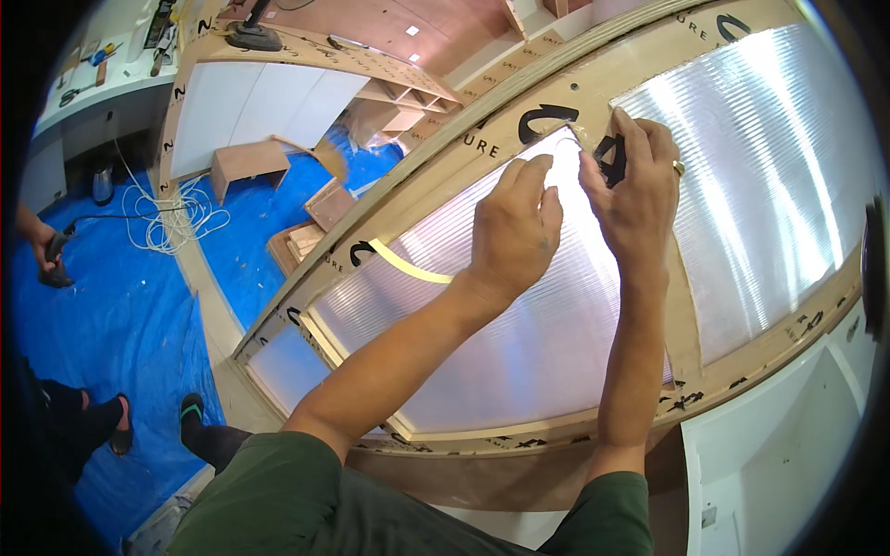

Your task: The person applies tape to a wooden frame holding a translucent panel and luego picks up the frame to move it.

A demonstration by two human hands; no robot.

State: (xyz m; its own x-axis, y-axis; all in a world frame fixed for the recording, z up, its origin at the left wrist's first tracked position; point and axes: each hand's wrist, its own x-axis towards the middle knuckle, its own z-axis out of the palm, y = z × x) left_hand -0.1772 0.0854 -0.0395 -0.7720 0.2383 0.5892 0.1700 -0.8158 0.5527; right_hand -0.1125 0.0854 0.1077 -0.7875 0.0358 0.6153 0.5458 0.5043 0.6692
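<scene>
A wooden-framed panel with ribbed translucent sheets lies in front of me. My left hand is over the middle sheet, its fingers curled together near the far corner; what they pinch is hidden. My right hand is bent over the frame at that same corner, thumb and fingers closed together, with any small thing between them out of sight. A thin pale yellow strip curves from the frame's far edge over the sheet and passes behind my left wrist. Whether it reaches my fingers cannot be seen.
Blue sheeting covers the floor at left, with a coiled white cable and wooden boxes. Another person's hand holds a dark tool at far left. A white cabinet stands at near right.
</scene>
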